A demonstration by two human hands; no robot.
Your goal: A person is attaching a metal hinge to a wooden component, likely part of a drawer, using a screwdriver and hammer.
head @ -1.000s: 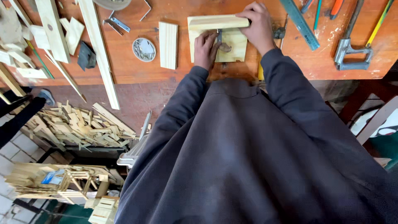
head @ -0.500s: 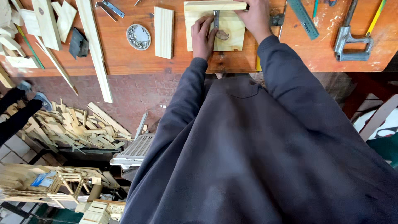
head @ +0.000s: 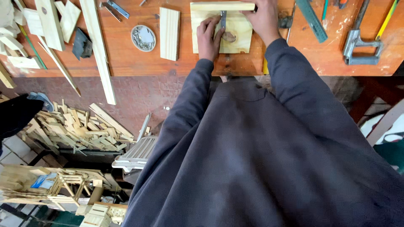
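The left hand (head: 209, 37) pins a metal strip (head: 223, 19) flat on the board (head: 237, 35) while the right hand (head: 264, 19) grips its top batten (head: 210, 6), steadying both on the counter (head: 294, 59).

Both your arms reach forward in dark sleeves; your left hand (head: 209, 37) lies flat, fingers together, your right hand (head: 264, 17) curls downward.

Right hand (head: 264, 19) fingertips cut off by top edge; metal strip (head: 223, 19) partly hidden under left hand (head: 209, 37)
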